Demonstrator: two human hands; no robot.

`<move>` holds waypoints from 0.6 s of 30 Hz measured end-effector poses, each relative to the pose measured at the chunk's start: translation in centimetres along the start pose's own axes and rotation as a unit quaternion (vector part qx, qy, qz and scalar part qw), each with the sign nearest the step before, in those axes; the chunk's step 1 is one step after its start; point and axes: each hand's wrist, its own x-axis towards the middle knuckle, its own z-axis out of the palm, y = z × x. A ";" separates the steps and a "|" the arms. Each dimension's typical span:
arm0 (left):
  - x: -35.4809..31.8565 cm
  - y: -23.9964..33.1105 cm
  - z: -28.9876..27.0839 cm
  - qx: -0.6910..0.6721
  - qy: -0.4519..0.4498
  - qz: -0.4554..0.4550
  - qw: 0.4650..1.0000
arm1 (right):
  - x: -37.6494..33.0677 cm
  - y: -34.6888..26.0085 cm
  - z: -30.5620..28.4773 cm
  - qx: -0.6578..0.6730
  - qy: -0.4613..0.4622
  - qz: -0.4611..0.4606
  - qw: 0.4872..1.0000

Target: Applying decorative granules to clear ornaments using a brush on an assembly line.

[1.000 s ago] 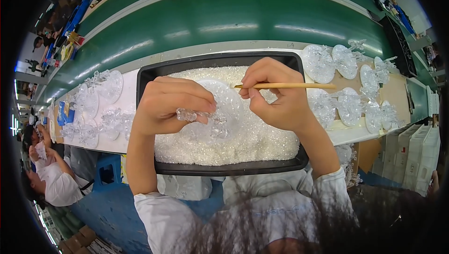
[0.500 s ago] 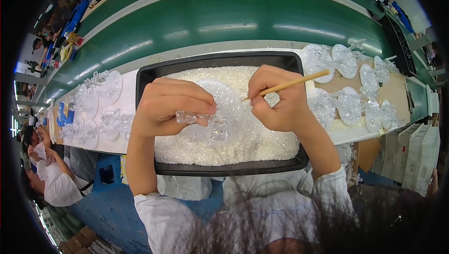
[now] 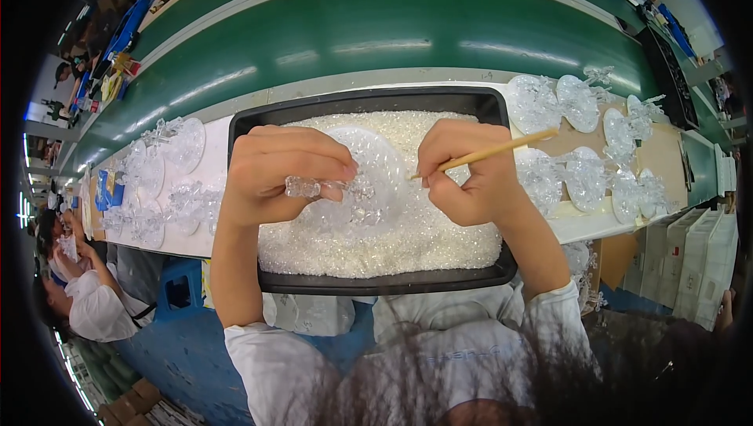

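My left hand (image 3: 282, 173) grips a clear plastic goblet-like piece (image 3: 353, 183) by its stem, the round bowl lying sideways over the tray. A thin wooden stick (image 3: 482, 151) is pinched in my right hand (image 3: 467, 171), its tip pointing left toward the clear bowl. Both hands hover above a black tray (image 3: 259, 124) filled with small clear beads (image 3: 408, 242).
Finished clear pieces lie in rows on the white bench at the right (image 3: 584, 104) and at the left (image 3: 169, 147). A green conveyor belt (image 3: 392, 30) runs behind the tray. Other people sit at the far left (image 3: 86, 300). White boxes (image 3: 690, 261) stand at the right.
My right hand has tilted the stick so its far end points up and to the right, and its tip has come closer to the clear bowl. The left hand holds still.
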 end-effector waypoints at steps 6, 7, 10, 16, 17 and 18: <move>-0.4 -0.1 0.0 0.008 0.031 -0.011 0.999 | -0.1 0.1 0.0 -0.009 0.032 -0.031 0.999; -0.5 -0.1 0.0 0.010 0.041 -0.018 0.999 | -0.1 0.1 0.0 -0.004 0.021 -0.039 0.999; -0.6 -0.2 0.0 0.016 0.062 -0.028 0.998 | -0.1 0.1 0.0 -0.007 0.037 -0.055 0.998; -0.9 -0.6 -0.1 0.035 0.096 -0.020 0.995 | -0.3 0.2 0.1 -0.002 0.011 -0.069 0.998; -0.9 -0.5 -0.1 0.036 0.103 -0.021 0.994 | -0.2 0.2 0.2 0.005 0.053 -0.081 0.995; -1.0 -0.4 -0.2 0.037 0.104 -0.021 0.994 | -0.2 0.2 0.2 0.006 0.051 -0.082 0.995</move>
